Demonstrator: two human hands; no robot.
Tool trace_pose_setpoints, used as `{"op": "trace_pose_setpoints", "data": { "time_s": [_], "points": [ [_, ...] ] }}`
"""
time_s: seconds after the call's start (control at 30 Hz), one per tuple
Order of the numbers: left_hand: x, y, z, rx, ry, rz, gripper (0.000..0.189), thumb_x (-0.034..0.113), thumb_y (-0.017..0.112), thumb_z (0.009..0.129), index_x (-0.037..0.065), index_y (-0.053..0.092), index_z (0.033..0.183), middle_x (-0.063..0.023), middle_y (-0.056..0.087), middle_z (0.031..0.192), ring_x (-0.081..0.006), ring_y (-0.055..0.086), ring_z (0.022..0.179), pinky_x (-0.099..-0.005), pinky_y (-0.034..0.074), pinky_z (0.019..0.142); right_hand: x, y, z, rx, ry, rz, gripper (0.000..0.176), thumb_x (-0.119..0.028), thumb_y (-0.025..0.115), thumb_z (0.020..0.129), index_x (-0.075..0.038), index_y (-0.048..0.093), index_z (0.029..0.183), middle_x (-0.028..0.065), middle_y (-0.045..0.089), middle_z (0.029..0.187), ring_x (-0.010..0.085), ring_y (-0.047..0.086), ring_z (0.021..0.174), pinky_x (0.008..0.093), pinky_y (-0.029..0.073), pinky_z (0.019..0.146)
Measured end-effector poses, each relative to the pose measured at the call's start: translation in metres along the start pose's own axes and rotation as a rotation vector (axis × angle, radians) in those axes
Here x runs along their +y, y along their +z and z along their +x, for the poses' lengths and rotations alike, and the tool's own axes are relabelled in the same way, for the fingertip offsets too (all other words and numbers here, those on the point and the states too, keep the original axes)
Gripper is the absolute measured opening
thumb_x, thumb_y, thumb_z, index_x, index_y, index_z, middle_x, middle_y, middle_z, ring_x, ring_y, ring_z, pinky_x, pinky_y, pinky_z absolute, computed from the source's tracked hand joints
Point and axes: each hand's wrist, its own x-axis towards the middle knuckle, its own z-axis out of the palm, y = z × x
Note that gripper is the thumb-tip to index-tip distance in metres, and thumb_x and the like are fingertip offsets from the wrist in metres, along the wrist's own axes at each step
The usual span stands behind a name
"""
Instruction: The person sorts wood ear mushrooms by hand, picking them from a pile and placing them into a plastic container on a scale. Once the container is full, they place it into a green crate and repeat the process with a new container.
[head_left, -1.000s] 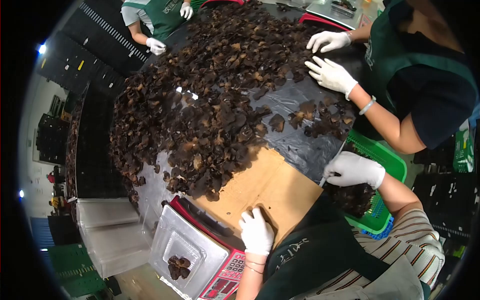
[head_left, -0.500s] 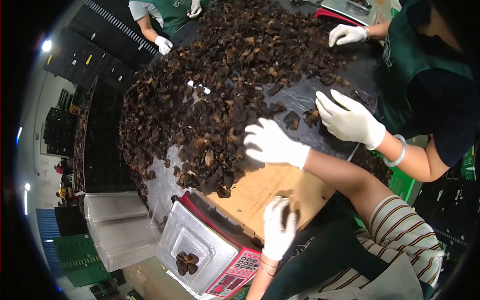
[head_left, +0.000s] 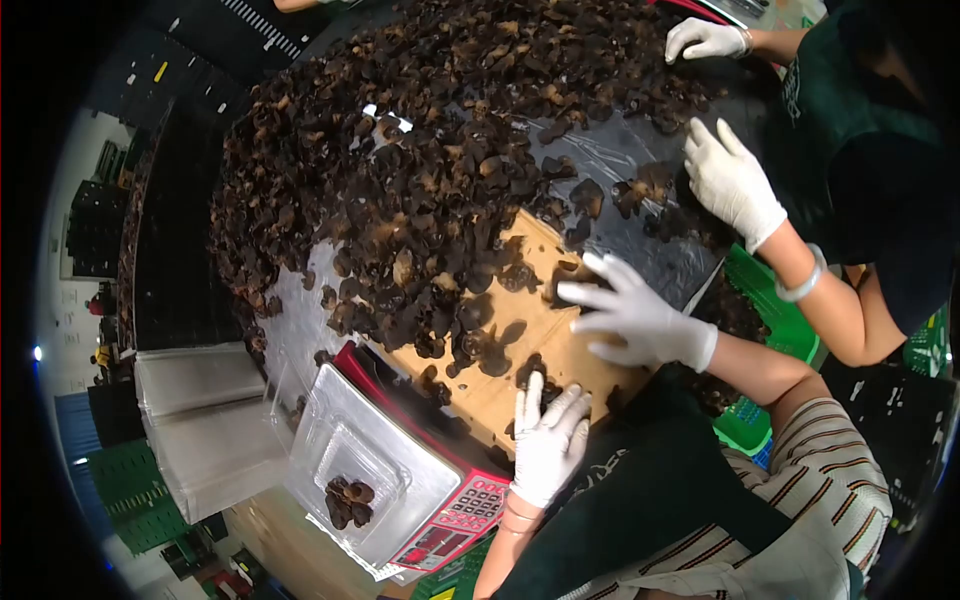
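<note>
Dark brown, leaf-like pieces that look like wood ear mushrooms [head_left: 400, 200] lie in a broad heap, with loose ones over a light wooden board [head_left: 590, 372]. My left hand [head_left: 545, 445], white-gloved, is at the board's near edge, its fingers stretched out against a few dark pieces [head_left: 530, 372]. Above and to the right, my right hand [head_left: 640, 315] is spread over the board, slightly blurred, its fingertips close to another dark piece [head_left: 567, 287]. Left of the board stands a red-and-silver weighing scale [head_left: 420, 475] with a clear plastic tray [head_left: 345, 455] holding a small dark clump [head_left: 348, 503].
A co-worker's gloved hands [head_left: 735, 185] are on the right side of the table. Green crates [head_left: 770, 300] sit below the table's right edge. Clear plastic boxes [head_left: 215, 430] stand left of the scale. Black plastic sheeting [head_left: 620, 150] covers the table.
My right hand has moved toward me and to the right from the heap's edge. Several dark pieces now lie scattered on the board. My left hand's fingers have straightened. The view has shifted.
</note>
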Motion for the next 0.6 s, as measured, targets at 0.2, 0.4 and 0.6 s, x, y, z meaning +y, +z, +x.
{"op": "trace_pose_setpoints", "data": {
  "time_s": [0.2, 0.4, 0.6],
  "points": [
    [0.009, -0.009, -0.024, 0.193, -0.078, 0.006, 0.031, 0.01, 0.07, 0.076, 0.011, 0.067, 0.107, -0.0058, 0.062, 0.116, -0.0363, 0.045, 0.122, -0.0511, 0.032, 0.105, -0.029, -0.005, -0.003, 0.071, -0.109, 0.232, 0.007, -0.013, 0.069, 0.076, -0.012, 0.065, 0.081, 0.0, 0.065, 0.095, 0.0269, 0.055, 0.108, 0.0501, 0.034, 0.102],
    [0.022, -0.012, -0.033, 0.113, -0.345, 0.224, 0.064, 0.006, 0.071, 0.07, 0.007, 0.048, 0.131, -0.018, 0.05, 0.122, -0.0373, 0.05, 0.111, -0.045, 0.043, 0.095, -0.004, 0.018, 0.064, 0.289, 0.142, -0.006, 0.012, -0.018, 0.06, 0.081, -0.008, 0.063, 0.087, 0.0066, 0.062, 0.081, 0.0263, 0.061, 0.077, 0.0373, 0.048, 0.07],
    [0.002, 0.01, -0.017, 0.141, -0.191, -0.077, 0.036, -0.001, 0.057, 0.08, 0.003, 0.059, 0.116, -0.0174, 0.055, 0.113, -0.0341, 0.055, 0.099, -0.0395, 0.047, 0.088, 0.0, 0.033, 0.085, 0.178, 0.183, 0.053, 0.018, -0.017, 0.064, 0.08, -0.006, 0.064, 0.093, 0.0088, 0.064, 0.083, 0.0261, 0.063, 0.076, 0.0346, 0.05, 0.069]
  ]
}}
